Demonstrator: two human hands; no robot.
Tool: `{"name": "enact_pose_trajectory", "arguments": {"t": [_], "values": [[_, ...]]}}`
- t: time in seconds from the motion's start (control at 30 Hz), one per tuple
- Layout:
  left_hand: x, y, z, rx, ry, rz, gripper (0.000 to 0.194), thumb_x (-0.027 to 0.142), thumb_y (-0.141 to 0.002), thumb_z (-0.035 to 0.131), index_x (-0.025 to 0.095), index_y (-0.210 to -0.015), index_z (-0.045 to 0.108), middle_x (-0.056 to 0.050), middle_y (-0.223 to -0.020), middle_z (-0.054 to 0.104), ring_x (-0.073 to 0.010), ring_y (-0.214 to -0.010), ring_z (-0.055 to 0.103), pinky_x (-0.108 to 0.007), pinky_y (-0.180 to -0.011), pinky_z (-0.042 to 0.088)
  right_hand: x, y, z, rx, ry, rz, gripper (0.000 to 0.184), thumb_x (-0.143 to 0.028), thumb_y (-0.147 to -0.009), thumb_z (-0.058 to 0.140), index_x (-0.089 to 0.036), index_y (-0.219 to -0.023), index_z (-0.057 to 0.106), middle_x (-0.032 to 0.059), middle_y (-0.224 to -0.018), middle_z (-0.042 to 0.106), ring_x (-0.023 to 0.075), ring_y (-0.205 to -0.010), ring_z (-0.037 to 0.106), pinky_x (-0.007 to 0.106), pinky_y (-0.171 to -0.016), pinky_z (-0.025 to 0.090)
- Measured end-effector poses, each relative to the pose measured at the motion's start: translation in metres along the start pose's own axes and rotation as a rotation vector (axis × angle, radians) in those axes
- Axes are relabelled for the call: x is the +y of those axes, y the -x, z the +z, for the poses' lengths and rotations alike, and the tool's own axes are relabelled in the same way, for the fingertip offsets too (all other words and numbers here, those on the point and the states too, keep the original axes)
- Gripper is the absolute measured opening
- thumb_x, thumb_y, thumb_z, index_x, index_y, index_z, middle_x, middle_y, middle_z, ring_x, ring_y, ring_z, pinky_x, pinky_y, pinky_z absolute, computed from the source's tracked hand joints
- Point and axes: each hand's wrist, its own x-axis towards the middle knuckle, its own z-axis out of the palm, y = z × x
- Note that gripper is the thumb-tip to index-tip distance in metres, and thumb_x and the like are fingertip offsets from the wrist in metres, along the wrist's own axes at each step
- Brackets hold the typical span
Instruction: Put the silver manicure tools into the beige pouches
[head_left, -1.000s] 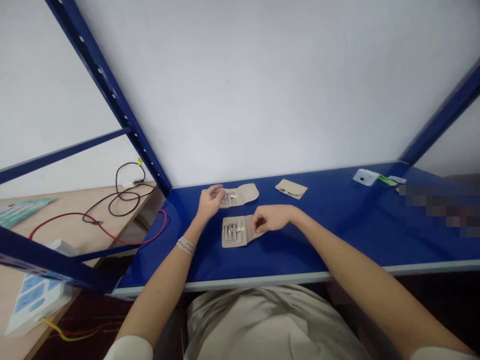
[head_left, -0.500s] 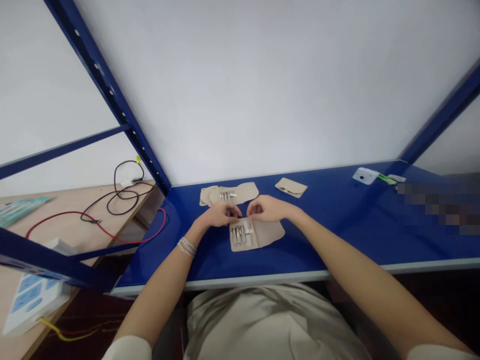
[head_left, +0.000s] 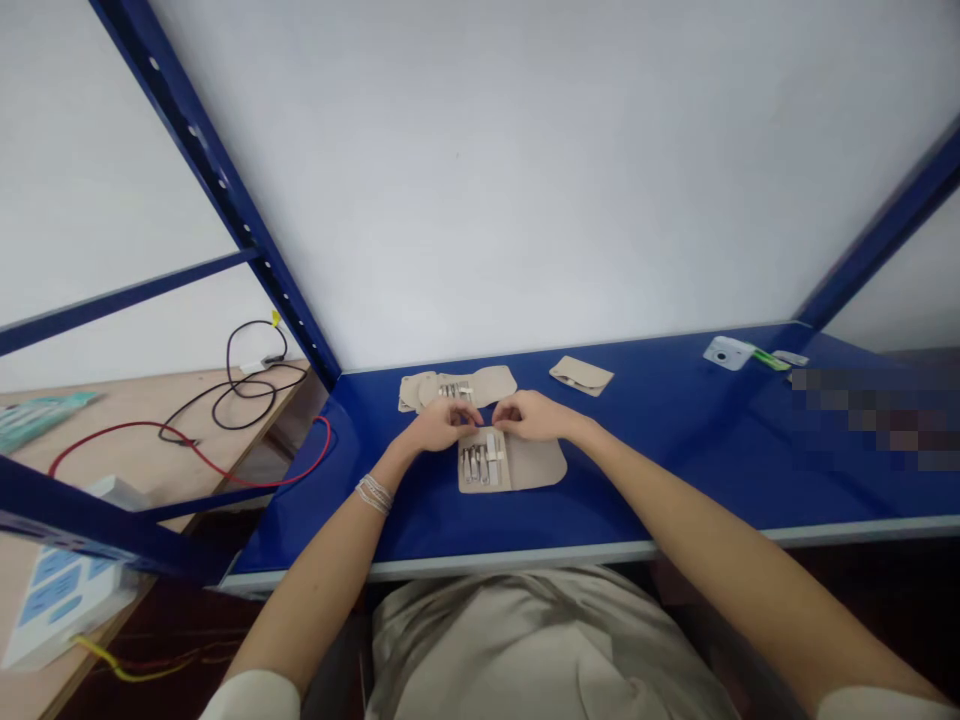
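An unfolded beige manicure case [head_left: 538,465] lies on the blue table, with metal nail tools [head_left: 475,464] in its left half and a pale strip-like tool beside them. My left hand [head_left: 444,424] pinches the far edge of the case on the tool side, fingers bent. Close by, my right hand [head_left: 531,414] has its thumb and fingertips together at the same edge near the fold. The fingertips partly hide what they touch. Just behind my hands sits another open manicure case [head_left: 495,382] with tools in it, overlapping more beige cases [head_left: 411,392].
A closed beige case [head_left: 582,374] lies farther back to the right. At the far right are a white camera-shaped object [head_left: 727,353] and a green item [head_left: 769,358]. Blue frame posts [head_left: 247,220] flank the table. A red cable [head_left: 281,484] crosses its left edge; a wooden table adjoins.
The open case in front of me has shifted slightly away from me and turned a little straighter. Both hands stay at its far edge, with small finger movements.
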Motion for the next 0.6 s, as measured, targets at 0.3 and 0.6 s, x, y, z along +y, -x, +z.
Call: {"name": "enact_pose_trajectory", "arguments": {"t": [0.3,0.6], "values": [[0.0033,0.0001,-0.0008,0.006,-0.039,0.001,0.019,0.023,-0.071,0.065,0.014,-0.086,0.073,-0.003,-0.070,0.064,-0.0077,-0.048,0.041,-0.020,-0.044,0.031,0.0044,-0.0020,0.0048,-0.004,0.008,-0.003,0.018,-0.023,-0.077,0.057,-0.016,-0.085,0.071,0.0051,-0.083,0.072,0.0167,-0.073,0.064,0.023,-0.065,0.045],[-0.0001,-0.0006,-0.0013,-0.015,-0.013,-0.033,0.020,0.026,-0.071,0.066,0.015,-0.087,0.072,-0.003,-0.070,0.064,-0.0083,-0.049,0.042,-0.022,-0.046,0.031,0.0045,-0.0027,0.0051,-0.012,0.013,0.001,0.017,-0.024,-0.078,0.056,-0.016,-0.084,0.070,0.0053,-0.081,0.071,0.0160,-0.071,0.062,0.023,-0.064,0.044]]}}
